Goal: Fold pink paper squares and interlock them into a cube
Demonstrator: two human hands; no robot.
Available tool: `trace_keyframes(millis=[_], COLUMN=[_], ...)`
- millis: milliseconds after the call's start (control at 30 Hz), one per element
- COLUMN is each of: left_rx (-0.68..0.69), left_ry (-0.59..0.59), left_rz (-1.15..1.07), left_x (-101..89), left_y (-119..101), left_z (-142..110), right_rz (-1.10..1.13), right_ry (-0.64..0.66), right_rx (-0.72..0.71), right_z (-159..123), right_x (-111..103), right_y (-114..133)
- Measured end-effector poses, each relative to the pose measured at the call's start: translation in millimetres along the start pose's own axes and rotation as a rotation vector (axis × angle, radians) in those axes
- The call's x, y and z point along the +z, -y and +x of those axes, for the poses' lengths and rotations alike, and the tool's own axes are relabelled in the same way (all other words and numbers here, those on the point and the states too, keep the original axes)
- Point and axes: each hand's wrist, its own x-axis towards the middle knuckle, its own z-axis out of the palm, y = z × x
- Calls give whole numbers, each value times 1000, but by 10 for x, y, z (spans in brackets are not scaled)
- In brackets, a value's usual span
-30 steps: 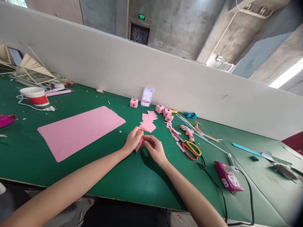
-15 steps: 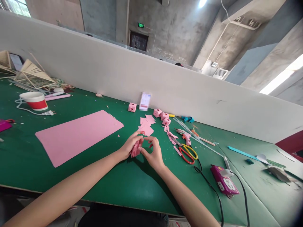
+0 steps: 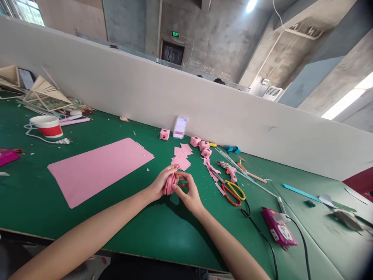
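A fanned stack of folded pink paper [image 3: 169,187] is gripped in my left hand [image 3: 160,182], above the near middle of the green table. My right hand [image 3: 189,192] meets the stack's right side, thumb against its edge and fingers curled behind; part of the contact is hidden. Just beyond my hands lie several loose pink paper squares [image 3: 181,160]. Behind them stand several small pink paper boxes [image 3: 195,141] with diamond-shaped holes, one of them apart at the left [image 3: 164,134]. A large pink paper sheet [image 3: 100,171] lies flat to the left.
Scissors [image 3: 233,193], pink paper strips [image 3: 210,167] and a pink glue gun [image 3: 230,171] lie to the right. A corded purple power strip [image 3: 279,228] sits nearer. A paper cup [image 3: 49,128] stands far left. A phone-like screen [image 3: 180,127] leans on the white partition [image 3: 140,93].
The pink stack has turned and fanned out, showing its many edges. My right hand's fingers opened away from it, then closed in again at its side. The camera view shifted slightly.
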Motion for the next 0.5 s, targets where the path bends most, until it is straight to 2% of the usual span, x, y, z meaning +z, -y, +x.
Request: trace_keyframes(millis=[200, 367, 500], left_rx=[10, 47, 97], left_ry=[-87, -64, -31], left_rz=[19, 113, 286], left_x=[-21, -87, -141], left_y=[5, 29, 42], left_z=[12, 64, 88], right_rz=[151, 276, 202], right_ry=[60, 113, 94], right_rx=[62, 130, 102], right_z=[34, 75, 67], right_x=[-32, -72, -84], right_y=[-33, -32, -81])
